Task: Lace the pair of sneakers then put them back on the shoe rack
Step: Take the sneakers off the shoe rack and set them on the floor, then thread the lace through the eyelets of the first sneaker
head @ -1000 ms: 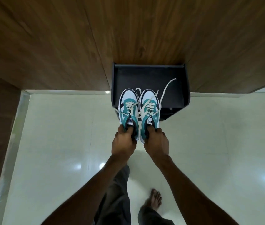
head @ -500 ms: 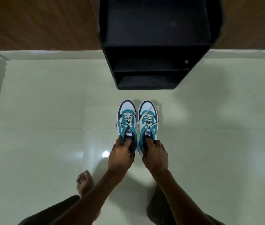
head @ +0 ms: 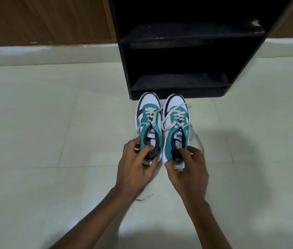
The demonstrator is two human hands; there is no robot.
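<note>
Two sneakers, two hands, one shoe rack. The left sneaker (head: 148, 121) and the right sneaker (head: 176, 126), both teal, white and navy with cream laces threaded through the eyelets (lace ends loose, trailing to the sides), lie side by side, toes pointing at the black shoe rack (head: 183, 51). The toes sit just in front of the rack's base; neither shoe is on a shelf. The left hand (head: 135, 166) grips the heel of the left sneaker, fingers curled into the collar; the right hand (head: 187, 169) grips the heel of the right sneaker likewise. Two shelves show inside the rack. The pair is over a pale tiled floor (head: 34, 141), with a wooden wall panel (head: 43, 18) behind. Compared with half a second earlier, the rack fills more of the view and the sneaker toes have closed the gap to its base.
</note>
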